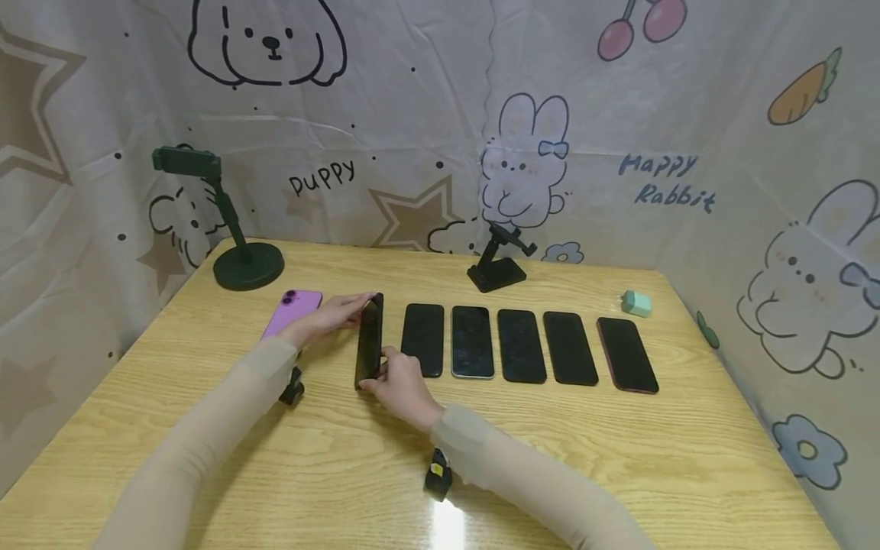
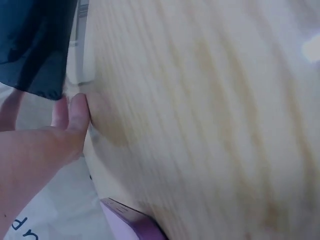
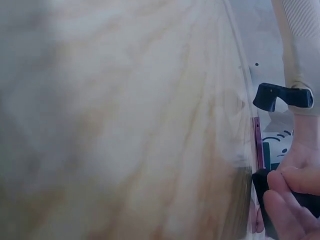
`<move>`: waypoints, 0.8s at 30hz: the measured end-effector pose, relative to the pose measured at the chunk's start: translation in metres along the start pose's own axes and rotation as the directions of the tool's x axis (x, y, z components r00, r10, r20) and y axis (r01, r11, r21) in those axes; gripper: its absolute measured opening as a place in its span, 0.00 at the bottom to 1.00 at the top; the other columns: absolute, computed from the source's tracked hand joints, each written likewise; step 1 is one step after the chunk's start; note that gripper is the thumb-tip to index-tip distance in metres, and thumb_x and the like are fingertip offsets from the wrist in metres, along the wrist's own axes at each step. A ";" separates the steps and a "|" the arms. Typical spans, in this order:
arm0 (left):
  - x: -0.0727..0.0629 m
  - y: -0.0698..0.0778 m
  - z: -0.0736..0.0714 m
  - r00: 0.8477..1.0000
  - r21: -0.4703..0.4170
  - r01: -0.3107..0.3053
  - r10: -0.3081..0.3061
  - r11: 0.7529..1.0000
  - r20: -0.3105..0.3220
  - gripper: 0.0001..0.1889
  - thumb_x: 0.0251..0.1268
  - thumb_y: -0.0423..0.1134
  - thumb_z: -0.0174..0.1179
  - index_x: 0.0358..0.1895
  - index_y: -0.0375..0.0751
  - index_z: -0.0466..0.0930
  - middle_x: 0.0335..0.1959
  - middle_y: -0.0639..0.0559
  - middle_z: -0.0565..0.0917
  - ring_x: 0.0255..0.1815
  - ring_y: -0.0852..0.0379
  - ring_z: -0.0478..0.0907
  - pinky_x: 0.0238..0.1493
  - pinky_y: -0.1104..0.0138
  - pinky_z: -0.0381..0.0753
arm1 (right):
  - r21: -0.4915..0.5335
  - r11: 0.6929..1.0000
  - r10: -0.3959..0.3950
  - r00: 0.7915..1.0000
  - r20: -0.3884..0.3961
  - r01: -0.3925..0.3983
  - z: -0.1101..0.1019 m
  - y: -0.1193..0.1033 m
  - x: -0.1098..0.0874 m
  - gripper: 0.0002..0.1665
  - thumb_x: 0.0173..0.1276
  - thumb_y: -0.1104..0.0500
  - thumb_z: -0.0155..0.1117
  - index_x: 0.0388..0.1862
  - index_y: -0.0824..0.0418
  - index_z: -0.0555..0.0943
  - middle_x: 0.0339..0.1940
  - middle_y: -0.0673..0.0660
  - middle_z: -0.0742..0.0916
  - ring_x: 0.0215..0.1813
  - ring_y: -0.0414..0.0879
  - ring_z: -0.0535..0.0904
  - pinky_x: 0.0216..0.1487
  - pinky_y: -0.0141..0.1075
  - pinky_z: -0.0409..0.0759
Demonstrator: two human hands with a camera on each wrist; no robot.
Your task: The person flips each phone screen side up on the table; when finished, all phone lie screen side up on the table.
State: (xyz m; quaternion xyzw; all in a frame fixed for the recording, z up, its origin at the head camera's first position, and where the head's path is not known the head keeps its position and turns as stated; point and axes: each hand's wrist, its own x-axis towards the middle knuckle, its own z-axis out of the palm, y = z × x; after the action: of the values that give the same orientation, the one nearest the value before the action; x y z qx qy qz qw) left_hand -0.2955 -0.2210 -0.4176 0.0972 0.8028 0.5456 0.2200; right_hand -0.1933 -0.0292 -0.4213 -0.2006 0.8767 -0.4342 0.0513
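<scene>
A dark smartphone (image 1: pixel 370 344) is tilted up on its long side, its black face turned partly to the left. My left hand (image 1: pixel 338 312) grips its far end, and my right hand (image 1: pixel 400 384) pinches the near end between thumb and fingers. In the left wrist view the phone (image 2: pixel 35 45) reaches down to the left hand's fingers (image 2: pixel 77 112). The right wrist view has the right hand (image 3: pixel 292 205) around a black end of the phone (image 3: pixel 262 192). Left of the hands lies a purple phone (image 1: pixel 294 309), back up, partly hidden by the left wrist.
Several dark phones lie face up in a row to the right, starting with one phone (image 1: pixel 422 340) close to the right hand. Behind stand a green phone stand (image 1: pixel 249 265) and a small black stand (image 1: pixel 496 271). A mint charger plug (image 1: pixel 635 303) sits back right on the wooden table (image 1: pixel 330 473).
</scene>
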 end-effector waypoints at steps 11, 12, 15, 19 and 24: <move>-0.004 -0.011 -0.004 0.995 -0.138 -0.021 0.007 0.990 -0.099 0.27 0.79 0.42 0.40 0.75 0.38 0.52 0.65 0.27 0.68 0.45 0.59 0.81 0.47 0.67 0.81 | 0.001 0.998 0.070 0.997 -0.020 -0.070 0.001 0.007 0.006 0.28 0.52 0.60 0.77 0.49 0.70 0.78 0.21 0.54 0.86 0.19 0.36 0.77 0.19 0.26 0.71; -0.004 -0.012 -0.004 0.993 -0.142 -0.020 0.003 0.990 -0.116 0.27 0.79 0.39 0.40 0.75 0.36 0.50 0.65 0.25 0.66 0.45 0.59 0.80 0.47 0.67 0.80 | 0.000 0.997 0.072 0.997 -0.018 -0.072 0.001 0.008 0.007 0.25 0.52 0.60 0.77 0.47 0.69 0.79 0.22 0.54 0.87 0.19 0.36 0.78 0.19 0.26 0.71; -0.005 -0.013 -0.004 0.985 -0.176 0.003 -0.034 0.984 -0.169 0.27 0.77 0.34 0.41 0.74 0.31 0.48 0.65 0.25 0.63 0.47 0.58 0.77 0.48 0.70 0.79 | -0.012 0.997 0.071 0.997 -0.018 -0.071 0.000 0.011 0.008 0.19 0.54 0.61 0.76 0.42 0.67 0.81 0.20 0.54 0.87 0.18 0.35 0.76 0.19 0.26 0.69; -0.003 -0.016 -0.004 0.972 -0.275 0.028 -0.091 0.961 -0.218 0.25 0.76 0.30 0.43 0.71 0.22 0.52 0.61 0.31 0.69 0.42 0.64 0.76 0.46 0.75 0.78 | -0.038 0.996 0.076 0.997 -0.012 -0.076 -0.001 0.011 0.009 0.11 0.56 0.61 0.74 0.28 0.65 0.81 0.11 0.49 0.79 0.13 0.35 0.67 0.16 0.26 0.62; 0.000 -0.017 -0.004 0.968 -0.325 0.032 -0.110 0.945 -0.225 0.24 0.74 0.30 0.45 0.68 0.19 0.55 0.51 0.42 0.74 0.37 0.69 0.76 0.42 0.77 0.78 | -0.033 0.994 0.105 0.994 0.004 -0.105 -0.003 0.010 0.009 0.14 0.56 0.60 0.74 0.20 0.63 0.78 0.08 0.47 0.74 0.11 0.34 0.65 0.15 0.26 0.58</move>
State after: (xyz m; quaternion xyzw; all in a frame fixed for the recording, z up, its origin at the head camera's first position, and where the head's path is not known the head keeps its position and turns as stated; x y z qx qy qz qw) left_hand -0.2957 -0.2307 -0.4324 -0.0356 0.7277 0.6675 0.1538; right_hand -0.2057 -0.0252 -0.4266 -0.1564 0.8929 -0.4159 0.0732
